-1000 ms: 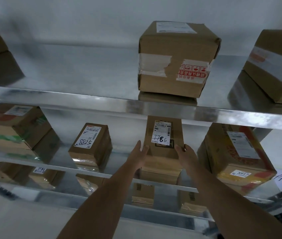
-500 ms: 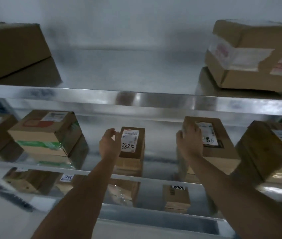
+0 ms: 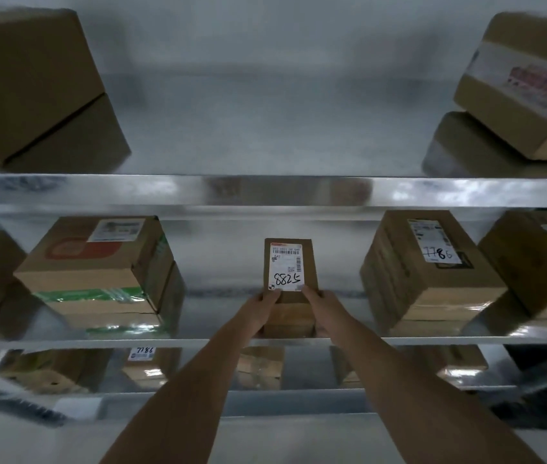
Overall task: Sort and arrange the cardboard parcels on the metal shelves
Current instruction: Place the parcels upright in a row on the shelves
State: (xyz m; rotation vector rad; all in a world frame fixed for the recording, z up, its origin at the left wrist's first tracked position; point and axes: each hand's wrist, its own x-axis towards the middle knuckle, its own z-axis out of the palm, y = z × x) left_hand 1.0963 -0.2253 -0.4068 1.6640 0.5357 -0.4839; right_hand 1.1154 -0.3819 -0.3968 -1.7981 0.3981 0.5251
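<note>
Parcel 8825 [image 3: 290, 283] stands at centre of the middle shelf [image 3: 198, 339]. Left hand [image 3: 263, 311] and right hand [image 3: 324, 309] grip its near end, fingers curled round both sides. Parcel 7786 [image 3: 429, 272] sits at 3 o'clock, well apart.

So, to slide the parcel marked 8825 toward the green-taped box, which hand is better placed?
Probably the right hand: it holds the parcel marked 8825 on the side away from the green-taped box, so it can push. The left hand lies in the way.
</note>
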